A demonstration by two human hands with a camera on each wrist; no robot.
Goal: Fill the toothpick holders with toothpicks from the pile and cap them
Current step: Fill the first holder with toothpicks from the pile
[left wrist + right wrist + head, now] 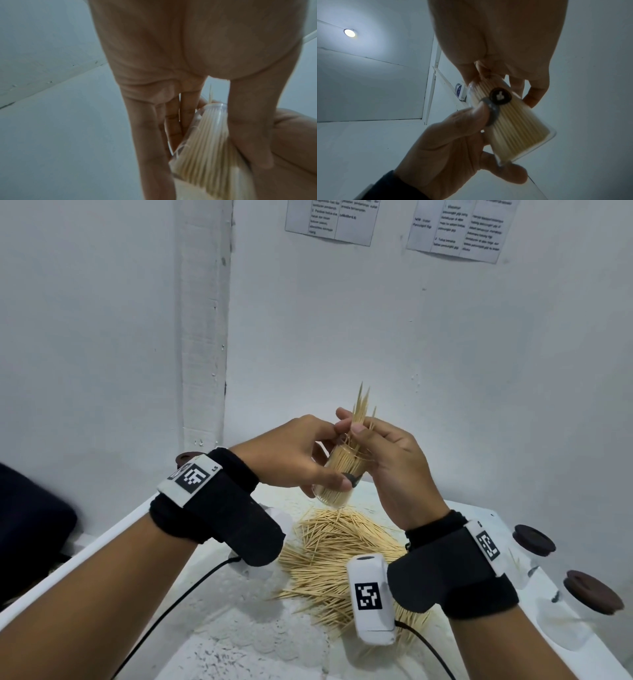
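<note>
Wall papers (330,219) at frame top: words too blurry. Left hand (301,453) gripping see-through holder (337,477), frame middle. Right hand (387,460) pinching toothpick bunch (363,414) at holder's mouth.

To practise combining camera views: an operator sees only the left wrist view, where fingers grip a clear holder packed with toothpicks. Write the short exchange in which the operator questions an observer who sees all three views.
Operator: Is the holder ready for its cap?
Observer: Probably not. While the left hand grips the holder, the right hand pinches a bundle of toothpicks that sticks well out of its mouth.
Operator: What lies below the hands?
Observer: A loose pile of toothpicks on the white table, and at the table's right side two dark brown caps that appear to sit on clear holders.
</note>
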